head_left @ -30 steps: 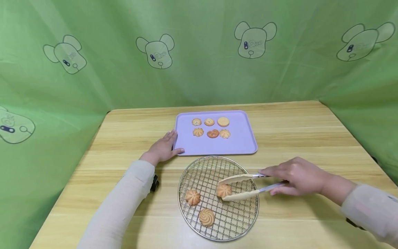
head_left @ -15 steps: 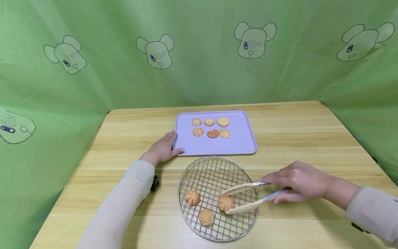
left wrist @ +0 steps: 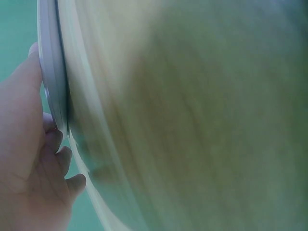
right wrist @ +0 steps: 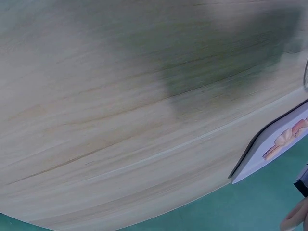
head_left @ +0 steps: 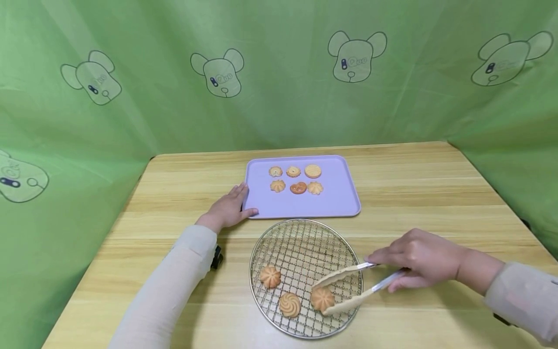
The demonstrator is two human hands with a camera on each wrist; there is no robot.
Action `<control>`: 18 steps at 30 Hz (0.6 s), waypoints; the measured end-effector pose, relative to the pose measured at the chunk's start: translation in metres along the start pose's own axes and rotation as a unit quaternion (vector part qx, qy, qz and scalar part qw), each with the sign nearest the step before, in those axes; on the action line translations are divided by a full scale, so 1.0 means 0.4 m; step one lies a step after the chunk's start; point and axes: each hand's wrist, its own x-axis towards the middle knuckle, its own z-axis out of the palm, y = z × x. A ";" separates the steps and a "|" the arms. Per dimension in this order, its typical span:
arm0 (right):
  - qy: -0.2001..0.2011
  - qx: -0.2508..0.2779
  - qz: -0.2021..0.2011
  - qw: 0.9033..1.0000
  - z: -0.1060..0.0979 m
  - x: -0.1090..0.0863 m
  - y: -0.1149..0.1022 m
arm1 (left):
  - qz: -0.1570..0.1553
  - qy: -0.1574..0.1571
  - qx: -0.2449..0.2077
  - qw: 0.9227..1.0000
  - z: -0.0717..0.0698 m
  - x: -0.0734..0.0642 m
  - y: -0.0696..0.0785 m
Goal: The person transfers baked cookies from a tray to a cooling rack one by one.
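My right hand (head_left: 420,259) grips tongs (head_left: 344,305) with pale tips and metal arms, in the head view. Between the tips is a ridged, flower-shaped cookie (head_left: 322,299), over the front right of a round wire rack (head_left: 301,242). Whether the cookie touches the wire is hard to tell. To its left on the rack lie a swirl cookie (head_left: 289,305) and another ridged cookie (head_left: 270,277). My left hand (head_left: 226,206) holds the near left corner of a purple tray (head_left: 270,206), thumb over the rim and fingers along the side. The left wrist view shows this hand (left wrist: 29,144) too.
On the tray, several cookies form two rows, among them a round waffle-patterned cookie (head_left: 313,170) and a brown pretzel-shaped cookie (head_left: 298,187). The tray stands just behind the rack on a wooden table (head_left: 436,194). A green curtain (head_left: 279,116) surrounds the table's back and sides.
The tongs and the cookie between their tips have moved toward the rack's front edge, slightly right, ending beside the swirl cookie. My left hand and the tray have stayed put.
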 end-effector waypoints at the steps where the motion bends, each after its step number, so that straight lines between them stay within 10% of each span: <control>1: -0.002 -0.003 -0.001 1.000 0.001 -0.001 0.000 | -0.001 -0.001 0.000 1.000 0.000 0.000 0.000; 18: -0.025 -0.015 -0.006 1.000 0.011 -0.010 0.000 | -0.003 -0.001 -0.009 1.000 -0.004 -0.004 0.001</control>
